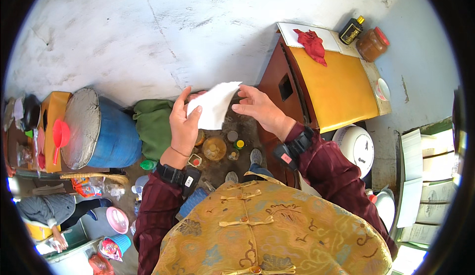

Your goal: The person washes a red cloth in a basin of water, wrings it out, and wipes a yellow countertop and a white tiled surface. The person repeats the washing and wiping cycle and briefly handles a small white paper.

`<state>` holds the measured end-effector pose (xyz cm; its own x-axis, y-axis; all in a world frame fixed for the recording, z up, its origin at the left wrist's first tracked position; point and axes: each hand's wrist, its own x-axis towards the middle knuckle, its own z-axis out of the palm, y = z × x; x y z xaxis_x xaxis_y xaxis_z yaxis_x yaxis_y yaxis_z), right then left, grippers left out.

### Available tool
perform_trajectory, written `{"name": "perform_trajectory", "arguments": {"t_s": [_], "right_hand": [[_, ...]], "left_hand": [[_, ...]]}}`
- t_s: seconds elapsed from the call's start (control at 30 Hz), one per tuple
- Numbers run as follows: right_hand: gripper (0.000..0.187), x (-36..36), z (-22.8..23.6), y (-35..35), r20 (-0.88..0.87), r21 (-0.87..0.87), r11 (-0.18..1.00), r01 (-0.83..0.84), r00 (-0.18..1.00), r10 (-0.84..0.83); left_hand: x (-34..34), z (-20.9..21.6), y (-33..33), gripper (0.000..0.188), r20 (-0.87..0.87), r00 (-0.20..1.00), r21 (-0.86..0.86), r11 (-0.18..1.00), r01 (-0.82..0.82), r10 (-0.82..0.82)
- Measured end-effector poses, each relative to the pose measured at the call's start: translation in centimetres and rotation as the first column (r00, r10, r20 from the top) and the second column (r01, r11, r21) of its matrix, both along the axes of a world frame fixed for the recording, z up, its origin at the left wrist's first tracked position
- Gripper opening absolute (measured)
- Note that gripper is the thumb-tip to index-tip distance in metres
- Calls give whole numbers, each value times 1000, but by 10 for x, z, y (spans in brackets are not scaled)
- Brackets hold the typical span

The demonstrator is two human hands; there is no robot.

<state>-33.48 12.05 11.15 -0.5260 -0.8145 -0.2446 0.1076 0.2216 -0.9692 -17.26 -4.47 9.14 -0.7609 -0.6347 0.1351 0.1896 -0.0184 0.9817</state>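
Note:
My left hand [183, 124] is closed on a thin white sheet [213, 107], with the thumb in front and the fingers partly behind it. It looks like paper or tissue; I cannot make out which. The sheet hangs slightly curved in front of my chest, its upper corner pointing right. Beside that corner is my right hand [262, 107], thumb and fingers apart, the fingertips close to the sheet's edge. Whether they touch it is hard to see. Each wrist carries a dark strapped device.
To the right stands a brown cabinet with a yellow top [336, 84], bearing a red cloth [311, 46], a black bottle [351, 30] and a jar [372, 44]. A blue barrel [116, 131] stands left. Several jars and bottles [214, 149] stand below my hands. Another person [49, 213] sits lower left.

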Motion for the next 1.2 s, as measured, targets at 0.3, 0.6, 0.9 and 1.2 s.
{"name": "perform_trajectory", "arguments": {"t_s": [0.3, 0.6, 0.9, 1.2], "right_hand": [[32, -8, -24, 0, 486, -121, 992, -42, 869, 96], [17, 12, -32, -22, 318, -85, 983, -163, 930, 182], [18, 50, -44, -56, 117, -52, 926, -374, 919, 377], [7, 129, -90, -77, 98, -128, 806, -578, 801, 591]], "left_hand": [[1, -23, -3, 44, -129, 991, 504, 857, 104, -45], [48, -36, -14, 31, -213, 977, 661, 736, 146, -3], [149, -50, 35, 15, 101, 931, 621, 709, -336, 352], [250, -69, 123, 10, 170, 692, 679, 426, -598, 702]]}}
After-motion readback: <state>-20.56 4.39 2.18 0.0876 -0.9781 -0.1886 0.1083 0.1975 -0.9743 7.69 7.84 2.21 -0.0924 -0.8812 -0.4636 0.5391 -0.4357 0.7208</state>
